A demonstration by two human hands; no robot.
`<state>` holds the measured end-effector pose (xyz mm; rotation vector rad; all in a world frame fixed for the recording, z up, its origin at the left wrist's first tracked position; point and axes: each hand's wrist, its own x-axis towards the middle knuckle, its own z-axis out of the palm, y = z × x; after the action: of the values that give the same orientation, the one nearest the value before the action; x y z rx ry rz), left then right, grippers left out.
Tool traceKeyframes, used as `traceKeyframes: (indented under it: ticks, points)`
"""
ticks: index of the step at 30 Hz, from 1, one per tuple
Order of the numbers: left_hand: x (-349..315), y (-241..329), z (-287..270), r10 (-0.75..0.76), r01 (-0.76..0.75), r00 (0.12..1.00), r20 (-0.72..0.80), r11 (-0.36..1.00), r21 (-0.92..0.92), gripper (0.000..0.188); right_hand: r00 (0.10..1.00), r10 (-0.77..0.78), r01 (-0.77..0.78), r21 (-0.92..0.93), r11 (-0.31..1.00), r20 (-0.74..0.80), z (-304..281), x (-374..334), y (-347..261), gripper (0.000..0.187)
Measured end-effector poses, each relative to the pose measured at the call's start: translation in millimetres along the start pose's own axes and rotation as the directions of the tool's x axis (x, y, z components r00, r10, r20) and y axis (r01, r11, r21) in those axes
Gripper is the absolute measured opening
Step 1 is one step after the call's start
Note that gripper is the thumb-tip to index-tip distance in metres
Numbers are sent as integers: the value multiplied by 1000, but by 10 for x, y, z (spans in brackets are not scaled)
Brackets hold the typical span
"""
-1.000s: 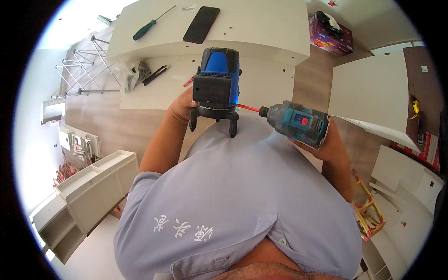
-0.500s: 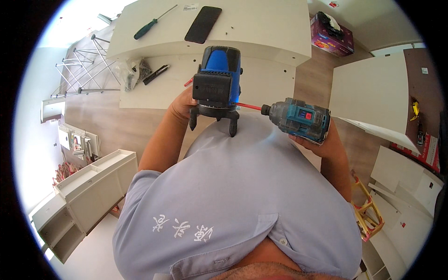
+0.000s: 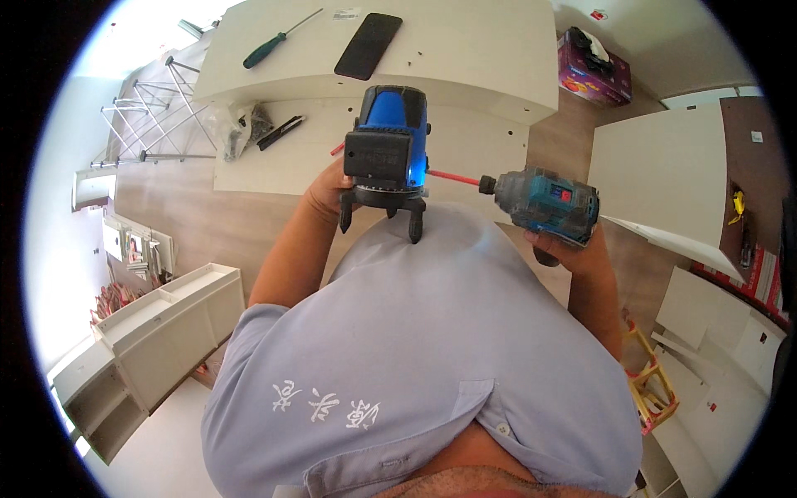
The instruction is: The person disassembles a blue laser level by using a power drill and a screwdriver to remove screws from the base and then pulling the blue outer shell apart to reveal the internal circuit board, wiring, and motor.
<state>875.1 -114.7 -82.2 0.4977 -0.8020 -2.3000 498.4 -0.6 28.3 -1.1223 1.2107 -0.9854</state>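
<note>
A blue and black laser level (image 3: 386,141) with short black legs is upright in front of my shirt. My left hand (image 3: 330,184) grips it from its left side, fingers hidden behind the body. A bit of something red (image 3: 337,149) shows beside that hand; its kind is unclear. My right hand (image 3: 573,253) is wrapped round the handle of a teal and black cordless impact driver (image 3: 548,203), nose pointing left. From its chuck a thin red rod (image 3: 452,176) runs left to the level's side, where its end is hidden. Blue light glows on the level there.
Ahead, a pale cabinet (image 3: 465,50) carries a green-handled screwdriver (image 3: 264,51), a black phone (image 3: 369,46) and small screws. Lower down are a plastic bag (image 3: 241,133) and a black pen-like tool (image 3: 281,133). A purple box (image 3: 594,75) and pale panels (image 3: 660,158) stand to the right.
My right hand and the impact driver have moved slightly right, away from the level, so more of the red rod shows. My left hand and the level are nearly still.
</note>
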Motion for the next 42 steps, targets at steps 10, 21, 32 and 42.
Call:
traceKeyframes:
  ticks: [10,21,32,42]
  points:
    - [-150,-119,-117,52,-55,998,-36,996,-67,123,1000,3,-8,-369,929,-14,-15,520,639,57]
    - [-458,-154,-16,134,-150,987,-90,968,-204,119,935,-144,351,-896,271,323,356,1328,1674,72]
    - [-359,-298,87,392,-158,897,204,715,-681,117,925,-117,379,-881,284,361,474,1452,1905,67]
    - [-400,-165,109,172,-180,983,-59,968,-173,115,971,-117,228,-646,728,210,721,1255,696,33]
